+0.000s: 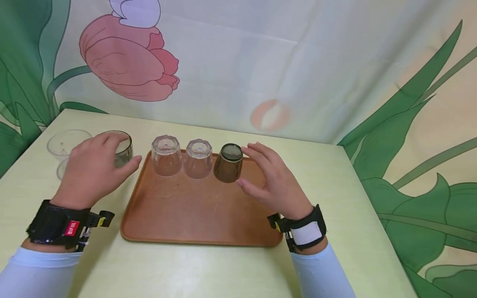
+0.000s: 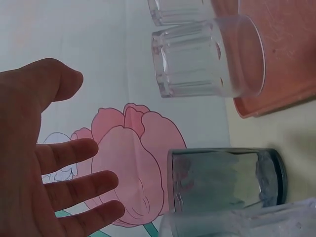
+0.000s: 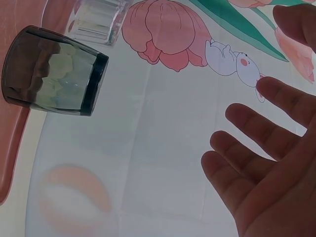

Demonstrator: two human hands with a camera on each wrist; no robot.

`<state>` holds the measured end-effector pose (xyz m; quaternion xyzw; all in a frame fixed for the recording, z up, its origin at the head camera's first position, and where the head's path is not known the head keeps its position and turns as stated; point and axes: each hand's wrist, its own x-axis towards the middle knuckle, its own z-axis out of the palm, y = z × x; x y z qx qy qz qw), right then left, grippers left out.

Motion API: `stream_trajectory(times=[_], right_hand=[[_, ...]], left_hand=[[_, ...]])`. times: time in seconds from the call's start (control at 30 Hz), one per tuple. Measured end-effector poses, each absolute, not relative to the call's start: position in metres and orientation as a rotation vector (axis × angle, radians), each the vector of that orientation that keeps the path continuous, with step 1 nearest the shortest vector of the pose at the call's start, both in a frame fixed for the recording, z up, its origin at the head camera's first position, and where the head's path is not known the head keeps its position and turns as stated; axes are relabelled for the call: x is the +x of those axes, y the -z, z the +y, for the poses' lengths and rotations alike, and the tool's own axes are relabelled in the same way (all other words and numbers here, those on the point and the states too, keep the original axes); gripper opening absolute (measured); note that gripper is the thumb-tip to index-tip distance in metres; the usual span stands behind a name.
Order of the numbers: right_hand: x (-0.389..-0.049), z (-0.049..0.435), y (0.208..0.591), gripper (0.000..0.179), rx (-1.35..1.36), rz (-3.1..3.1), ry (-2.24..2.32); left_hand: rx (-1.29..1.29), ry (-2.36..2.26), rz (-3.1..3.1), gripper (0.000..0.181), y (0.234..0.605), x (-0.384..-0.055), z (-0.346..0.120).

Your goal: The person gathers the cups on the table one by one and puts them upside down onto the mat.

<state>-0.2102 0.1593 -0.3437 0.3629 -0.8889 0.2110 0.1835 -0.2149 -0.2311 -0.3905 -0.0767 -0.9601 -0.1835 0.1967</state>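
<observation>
My left hand (image 1: 93,169) hovers over the left of the table with fingers spread, holding nothing. Beneath and beside it is an upright grey-tinted glass (image 2: 222,180), partly hidden by the hand in the head view. Clear glasses (image 1: 59,145) stand farther left, partly covered too. Along the back of a brown tray (image 1: 201,219), two clear glasses (image 1: 166,159) and one dark tinted glass (image 1: 228,167) sit upside down in a row. My right hand (image 1: 273,178) is just right of the dark glass, its fingers loosely extended; the right wrist view shows them apart from the glass.
A pale table (image 1: 328,207) carries everything. Behind it hangs a cloth (image 1: 238,62) printed with flowers and leaves, close to the table's back edge. The tray has a low raised rim.
</observation>
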Motion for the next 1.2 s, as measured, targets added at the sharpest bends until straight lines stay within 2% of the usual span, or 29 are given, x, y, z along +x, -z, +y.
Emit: stream_trajectory(times=[0.6, 1.2], right_hand=[[-0.213, 0.160, 0.347, 0.064, 1.022, -2.521, -0.592], [-0.210, 0.160, 0.346, 0.064, 1.007, -2.539, -0.579]], left_hand=[[-0.095, 0.488, -2.738, 0.064, 0.401, -0.210, -0.257], [0.056, 0.488, -2.862, 0.077, 0.410, -0.206, -0.272]])
